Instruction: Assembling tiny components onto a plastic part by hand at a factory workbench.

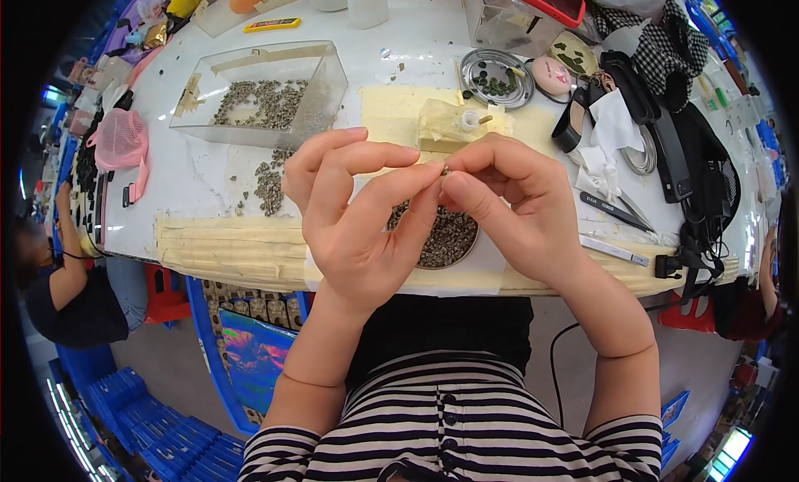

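Above the near edge of the table, my left hand [354, 220] and my right hand [524, 203] meet at their fingertips. Thumb and index finger of each are pinched on one tiny metal part [445, 171], too small to name more closely. The other fingers of my left hand are raised and spread, while those of my right hand curl inward. Partly hidden beneath them is a round dish with many small dark metal parts [445, 239]. Just beyond stands a tape-wrapped block [437, 131] with a small white piece and a thin stick on it.
A clear box [320, 107] holds small metal parts, and a loose pile of parts [270, 186] lies beside it. Toward the right are a round tin [516, 95], tweezers [617, 211], black straps [666, 149] and a pink disc [551, 74]. People sit at both sides.
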A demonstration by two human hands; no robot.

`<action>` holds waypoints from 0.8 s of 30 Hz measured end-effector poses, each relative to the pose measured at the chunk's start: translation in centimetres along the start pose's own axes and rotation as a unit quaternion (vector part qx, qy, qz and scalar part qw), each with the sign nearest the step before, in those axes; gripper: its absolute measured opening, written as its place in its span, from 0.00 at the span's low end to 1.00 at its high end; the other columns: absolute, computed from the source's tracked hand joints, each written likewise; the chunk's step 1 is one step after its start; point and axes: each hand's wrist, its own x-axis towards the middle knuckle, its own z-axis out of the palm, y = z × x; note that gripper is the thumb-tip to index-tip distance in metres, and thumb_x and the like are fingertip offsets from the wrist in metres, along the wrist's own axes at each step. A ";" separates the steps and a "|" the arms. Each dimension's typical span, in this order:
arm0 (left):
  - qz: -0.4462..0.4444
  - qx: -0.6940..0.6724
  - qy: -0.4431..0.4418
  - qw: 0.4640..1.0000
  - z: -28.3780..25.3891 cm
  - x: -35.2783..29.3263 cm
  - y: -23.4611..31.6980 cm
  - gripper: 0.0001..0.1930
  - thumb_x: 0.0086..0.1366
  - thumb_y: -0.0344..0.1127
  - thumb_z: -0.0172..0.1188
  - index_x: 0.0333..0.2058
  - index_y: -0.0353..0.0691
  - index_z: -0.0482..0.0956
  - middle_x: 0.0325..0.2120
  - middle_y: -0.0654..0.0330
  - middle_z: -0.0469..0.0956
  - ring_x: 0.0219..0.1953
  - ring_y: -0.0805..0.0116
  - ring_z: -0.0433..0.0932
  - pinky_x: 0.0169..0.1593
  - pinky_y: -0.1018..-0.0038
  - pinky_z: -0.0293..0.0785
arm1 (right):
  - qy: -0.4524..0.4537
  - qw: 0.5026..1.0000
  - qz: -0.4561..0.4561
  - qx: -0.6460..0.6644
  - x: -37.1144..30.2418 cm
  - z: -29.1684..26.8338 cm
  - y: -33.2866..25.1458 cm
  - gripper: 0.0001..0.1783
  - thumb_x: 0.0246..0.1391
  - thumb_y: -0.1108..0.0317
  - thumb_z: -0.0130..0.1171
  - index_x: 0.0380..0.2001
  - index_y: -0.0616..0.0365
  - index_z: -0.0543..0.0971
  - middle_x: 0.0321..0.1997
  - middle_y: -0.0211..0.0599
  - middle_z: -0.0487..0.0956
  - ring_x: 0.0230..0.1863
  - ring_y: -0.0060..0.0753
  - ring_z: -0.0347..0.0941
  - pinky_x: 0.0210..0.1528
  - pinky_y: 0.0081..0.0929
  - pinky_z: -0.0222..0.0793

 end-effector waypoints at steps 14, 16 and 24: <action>-0.016 -0.029 0.027 0.999 0.2 0.0 -0.4 0.10 0.48 0.29 0.74 0.32 0.47 0.86 0.36 0.68 0.80 0.49 0.58 0.71 0.52 0.67 0.67 | 0.013 0.956 -0.205 -0.209 0.3 -0.2 -0.2 0.11 0.50 0.78 0.69 0.39 0.61 0.86 0.31 0.34 0.81 0.28 0.23 0.77 0.29 0.20 0.72; -0.004 -0.033 0.021 0.999 0.2 0.1 -0.5 0.10 0.48 0.29 0.74 0.32 0.47 0.86 0.36 0.68 0.80 0.49 0.58 0.71 0.52 0.67 0.67 | -0.033 0.981 -0.131 -0.141 0.3 -0.5 0.0 0.09 0.52 0.77 0.69 0.38 0.63 0.85 0.31 0.35 0.81 0.28 0.22 0.77 0.30 0.20 0.73; -0.009 -0.021 -0.001 1.000 0.2 0.0 -0.4 0.10 0.50 0.28 0.73 0.32 0.45 0.85 0.36 0.67 0.80 0.48 0.58 0.72 0.53 0.66 0.66 | 0.025 0.963 -0.199 -0.182 0.4 -0.1 -0.4 0.08 0.49 0.77 0.70 0.35 0.62 0.85 0.31 0.34 0.79 0.29 0.22 0.76 0.30 0.19 0.74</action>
